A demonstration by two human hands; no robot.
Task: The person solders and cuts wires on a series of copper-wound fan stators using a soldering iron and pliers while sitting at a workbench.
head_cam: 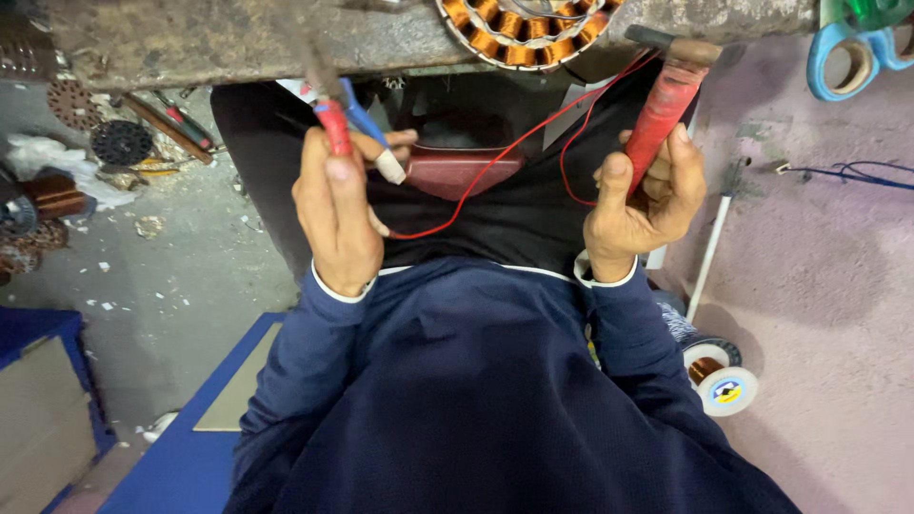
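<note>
Gripping a red-sleeved rod [331, 124] and a blue pen [364, 122]: left hand [335, 205], fist closed. Right hand [645, 200] wraps a thick red tool handle [659, 119], rusty head on the far rough tabletop [209, 38]. Thin red wire [476, 176] sags between both hands. Copper-wound ring stator [524, 33] sits on the tabletop, far centre.

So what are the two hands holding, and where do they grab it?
The left hand grips a thin red-handled tool by its handle, with a blue-handled tool beside it. The right hand holds a thick red-handled tool around its grip.
</note>
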